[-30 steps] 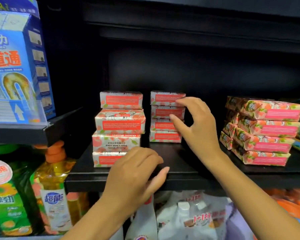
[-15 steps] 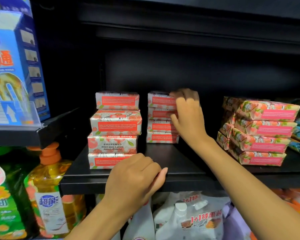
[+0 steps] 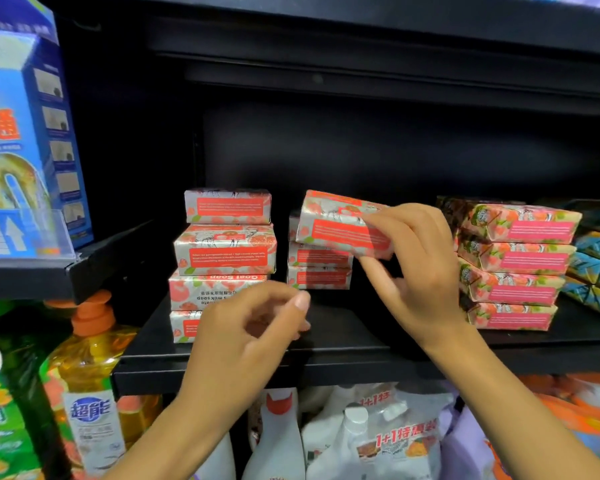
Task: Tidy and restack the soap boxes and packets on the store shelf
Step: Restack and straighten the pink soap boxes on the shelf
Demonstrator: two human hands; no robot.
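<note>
Right grip (image 3: 420,271): fingers on top and thumb beneath pinch the right end of 1 soap box (image 3: 340,225), which is tilted with its left end high, just above the middle stack (image 3: 319,268).
Left grip (image 3: 246,337): loosely curled and holding nothing, it hovers before the left stack (image 3: 222,258).
Risk: held by only 1 end, the glossy box may pivot or slip and knock the narrow stack crooked.
Box look: silvery wrapper, pomegranate print, red text panel, crisp edges.
Left stack: 4 boxes, unevenly offset; the 3rd down reads upside down.
Shelf (image 3: 343,341): black, carrying every stack.
</note>
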